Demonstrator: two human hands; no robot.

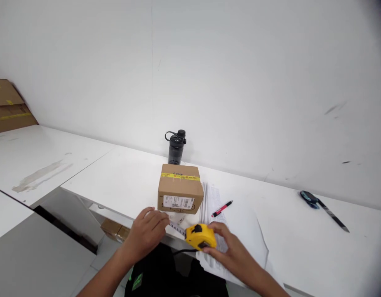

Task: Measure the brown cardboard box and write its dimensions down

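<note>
On the white table [128,177], the closed brown carton [179,190] is already sealed across its top with a strip of yellow packing tape [180,177]. The papers [243,222] spread to the right of the carton, and a dark bottle [176,149] stands just behind it. The left hand [149,227], in front of the carton and toward its left, is curled closed over the end of a measuring blade [177,228]. The right hand [229,245], in front and to the right, grasps the yellow tape measure [200,236] around its case. The work looks partway: the blade is drawn out a short way in front of the carton but does not lie along any of its edges, and the red-and-black pen [222,209] lies unheld on the papers to its right.

As for writing, the papers carry rows of text too small to read. The carton's white shipping label [178,202] shows a barcode and fine print, neither legible, and the yellow strip's lettering is equally unclear. The blade's numerals read roughly 3 to 7.
</note>
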